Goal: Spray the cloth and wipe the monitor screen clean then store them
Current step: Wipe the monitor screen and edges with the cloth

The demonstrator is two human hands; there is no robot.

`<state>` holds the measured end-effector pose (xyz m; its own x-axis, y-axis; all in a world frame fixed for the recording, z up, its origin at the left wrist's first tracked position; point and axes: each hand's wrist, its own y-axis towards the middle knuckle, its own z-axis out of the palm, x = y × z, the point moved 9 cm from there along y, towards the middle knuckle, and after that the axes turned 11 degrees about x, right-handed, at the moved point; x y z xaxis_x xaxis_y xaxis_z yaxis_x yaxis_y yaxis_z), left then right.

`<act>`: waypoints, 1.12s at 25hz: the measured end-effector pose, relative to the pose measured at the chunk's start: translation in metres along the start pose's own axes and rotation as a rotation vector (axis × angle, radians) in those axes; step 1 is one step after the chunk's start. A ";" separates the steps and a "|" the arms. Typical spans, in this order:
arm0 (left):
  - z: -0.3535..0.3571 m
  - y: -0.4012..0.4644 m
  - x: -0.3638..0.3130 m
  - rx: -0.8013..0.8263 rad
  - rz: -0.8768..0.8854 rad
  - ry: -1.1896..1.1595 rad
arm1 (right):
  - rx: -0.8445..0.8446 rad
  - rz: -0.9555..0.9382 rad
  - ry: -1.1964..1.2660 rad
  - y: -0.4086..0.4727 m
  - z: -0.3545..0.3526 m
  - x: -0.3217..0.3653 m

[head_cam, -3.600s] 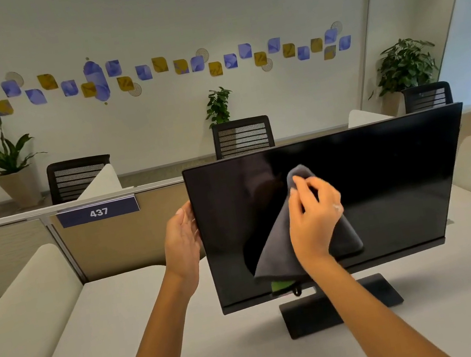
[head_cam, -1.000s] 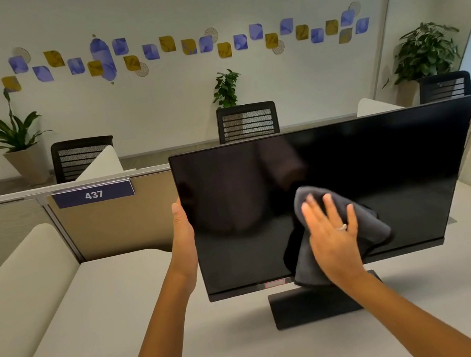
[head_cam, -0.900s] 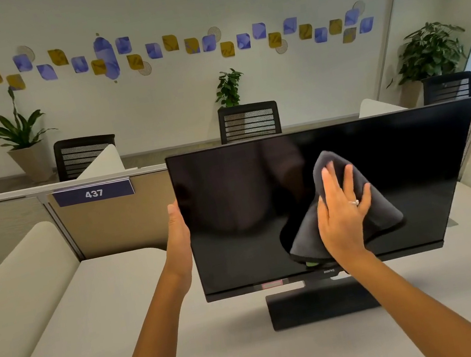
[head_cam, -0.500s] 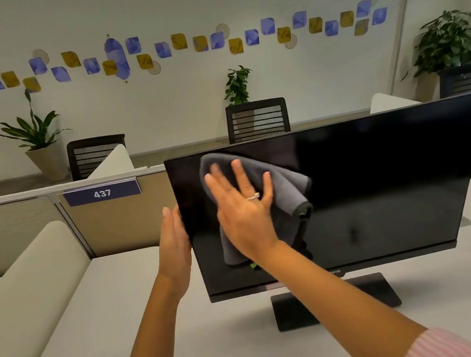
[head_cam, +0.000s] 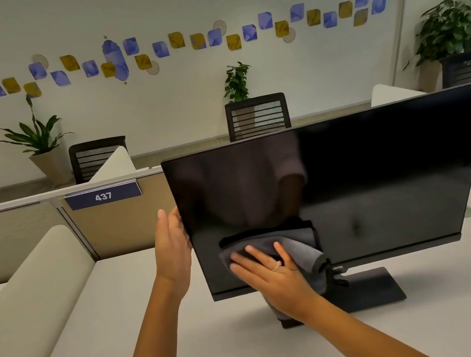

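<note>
- Right hand (head_cam: 272, 278): fingers spread flat, pressing grey cloth (head_cam: 300, 248) against lower-left area of monitor (head_cam: 369, 179) screen.
- Left hand (head_cam: 172, 246): open palm bracing monitor's left edge.
- Monitor upright on white desk (head_cam: 130, 338).

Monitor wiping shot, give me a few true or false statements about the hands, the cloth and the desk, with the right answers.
1. The right hand presses a grey cloth on the monitor. True.
2. The cloth is at the screen's top right corner. False: lower left area.
3. The left hand steadies the monitor's left edge. True.
4. The screen shows a bright picture. False: it is dark.
5. The desk sign reads 437. True.
</note>
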<state>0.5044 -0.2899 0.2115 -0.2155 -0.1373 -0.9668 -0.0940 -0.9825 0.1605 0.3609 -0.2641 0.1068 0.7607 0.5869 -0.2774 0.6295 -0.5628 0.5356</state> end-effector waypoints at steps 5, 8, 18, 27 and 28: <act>0.000 0.004 0.004 -0.029 -0.009 -0.007 | -0.106 0.402 -0.056 -0.046 -0.026 -0.088; 0.000 0.005 0.006 -0.040 -0.013 -0.001 | -0.176 0.644 -0.085 -0.044 -0.060 -0.138; -0.005 0.003 0.012 -0.054 -0.033 -0.119 | -0.435 0.431 0.160 0.093 -0.138 -0.094; -0.006 -0.005 0.000 -0.093 0.079 -0.044 | -0.104 -0.063 0.123 0.091 -0.061 0.012; -0.005 -0.004 0.001 -0.116 0.081 -0.010 | -0.058 -0.099 0.085 0.078 -0.048 0.017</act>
<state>0.5097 -0.2866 0.2092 -0.2273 -0.2161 -0.9496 0.0370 -0.9763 0.2133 0.4157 -0.2701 0.1822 0.6776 0.6864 -0.2638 0.6888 -0.4667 0.5547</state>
